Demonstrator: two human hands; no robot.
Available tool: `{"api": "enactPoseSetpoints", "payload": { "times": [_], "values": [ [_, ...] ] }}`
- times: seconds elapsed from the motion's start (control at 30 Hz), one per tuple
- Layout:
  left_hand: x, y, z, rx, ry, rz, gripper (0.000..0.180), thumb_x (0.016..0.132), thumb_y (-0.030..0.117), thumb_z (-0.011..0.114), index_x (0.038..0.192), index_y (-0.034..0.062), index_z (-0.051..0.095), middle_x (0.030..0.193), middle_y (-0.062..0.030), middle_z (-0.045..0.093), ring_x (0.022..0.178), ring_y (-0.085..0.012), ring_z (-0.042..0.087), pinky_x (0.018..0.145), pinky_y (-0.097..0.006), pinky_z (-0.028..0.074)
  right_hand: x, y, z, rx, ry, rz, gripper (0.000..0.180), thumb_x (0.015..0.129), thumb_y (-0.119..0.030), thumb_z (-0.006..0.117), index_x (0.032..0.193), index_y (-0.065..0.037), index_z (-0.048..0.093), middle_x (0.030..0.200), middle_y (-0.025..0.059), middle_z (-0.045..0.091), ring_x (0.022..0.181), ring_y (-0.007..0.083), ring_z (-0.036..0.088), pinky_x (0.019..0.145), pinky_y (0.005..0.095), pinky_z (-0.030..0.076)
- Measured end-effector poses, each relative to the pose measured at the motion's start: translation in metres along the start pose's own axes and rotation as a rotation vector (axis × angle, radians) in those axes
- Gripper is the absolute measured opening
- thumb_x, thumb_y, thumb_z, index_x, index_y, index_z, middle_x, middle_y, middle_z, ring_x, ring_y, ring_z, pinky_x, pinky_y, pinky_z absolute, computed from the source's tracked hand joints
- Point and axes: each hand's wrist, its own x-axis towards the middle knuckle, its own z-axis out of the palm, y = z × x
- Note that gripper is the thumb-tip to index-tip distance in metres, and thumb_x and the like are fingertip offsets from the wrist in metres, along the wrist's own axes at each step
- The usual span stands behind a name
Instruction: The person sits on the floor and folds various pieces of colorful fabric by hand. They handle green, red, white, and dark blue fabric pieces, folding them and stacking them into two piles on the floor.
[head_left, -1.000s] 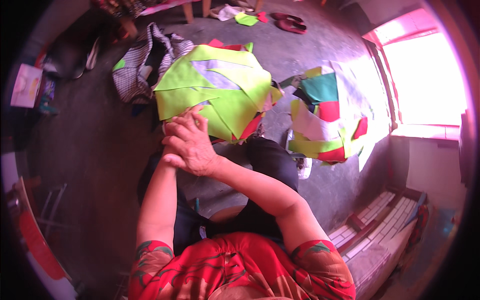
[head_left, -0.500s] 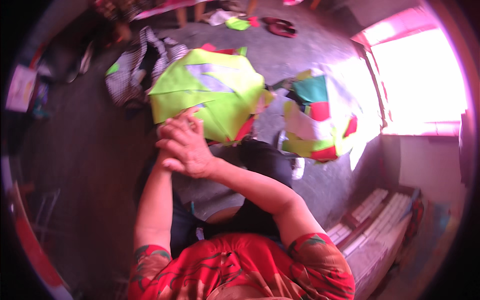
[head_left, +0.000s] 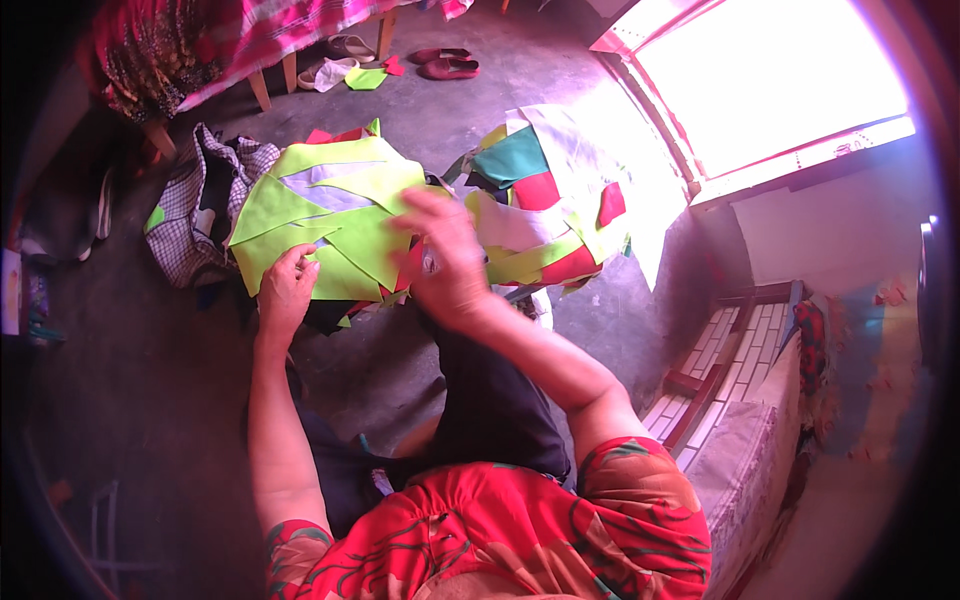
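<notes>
A heap of yellow-green cloth pieces [head_left: 340,235], with pale lilac and red ones among them, lies before my knees. At its near left edge is my left hand [head_left: 286,290], its thumb and fingers drawn together in a pinch on a yellow-green cloth piece. My right hand [head_left: 450,262] is over the heap's right edge, blurred by motion. Its fingers look apart, and I see nothing held in them. Further right lies a second heap of cloth pieces [head_left: 545,215] in teal, red, yellow-green and white. What supports both heaps is hidden.
Checked fabric [head_left: 190,215] lies left of the near heap. Dark red shoes [head_left: 448,66] and small cloth scraps [head_left: 366,78] are on the floor by a pink-covered bed [head_left: 240,45]. At right are a bright doorway [head_left: 780,90] and a slatted wooden piece [head_left: 725,350].
My hands were together at the heap's near left edge; they have come apart. The right hand has moved right across the cloth. The whole view has shifted, bringing the bed into sight.
</notes>
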Motion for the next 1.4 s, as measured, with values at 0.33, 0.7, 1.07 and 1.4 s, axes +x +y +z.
{"api": "enactPoseSetpoints", "payload": {
  "times": [0.33, 0.7, 1.07, 1.4],
  "values": [
    [0.0, 0.012, 0.0, 0.057, -0.055, 0.006, 0.027, 0.083, 0.01, 0.06, 0.108, 0.0004, 0.059, 0.079, -0.0112, 0.063, 0.067, -0.0201, 0.062, 0.063, -0.032, 0.049, -0.086, 0.165, -0.187, -0.695, 0.275, 0.502, 0.045, 0.073, -0.001, 0.062, 0.116, -0.009, 0.053, 0.117, 0.0131, 0.054, 0.111, 0.0287, 0.051, 0.095, 0.037, 0.04],
    [-0.001, 0.007, -0.002, 0.068, -0.092, 0.007, 0.028, 0.083, 0.011, 0.06, 0.11, 0.0012, 0.059, 0.08, -0.0103, 0.062, 0.069, -0.0205, 0.062, 0.064, -0.032, 0.049, -0.099, 0.214, -0.192, -0.808, 0.109, 0.669, 0.033, 0.081, -0.012, 0.061, 0.112, -0.022, 0.06, 0.103, 0.0068, 0.062, 0.09, 0.0223, 0.062, 0.078, 0.0351, 0.048],
    [-0.004, 0.006, -0.007, 0.079, -0.078, -0.019, 0.029, 0.081, 0.014, 0.062, 0.109, 0.0044, 0.059, 0.083, -0.0097, 0.063, 0.069, -0.0236, 0.062, 0.065, -0.035, 0.048, -0.078, 0.195, -0.22, -0.667, 0.531, 0.505, 0.02, 0.085, -0.027, 0.064, 0.089, -0.007, 0.063, 0.078, 0.0076, 0.067, 0.066, 0.017, 0.063, 0.061, 0.0318, 0.049],
    [-0.008, 0.006, -0.007, 0.197, -0.085, -0.01, 0.027, 0.082, 0.015, 0.061, 0.107, 0.0061, 0.06, 0.091, -0.0112, 0.064, 0.08, -0.0279, 0.062, 0.07, -0.038, 0.048, -0.1, 0.166, -0.158, -0.73, 0.049, 0.557, 0.033, 0.079, -0.04, 0.064, 0.1, -0.014, 0.06, 0.101, 0.0088, 0.061, 0.089, 0.0298, 0.061, 0.076, 0.0416, 0.048]
  ]
}}
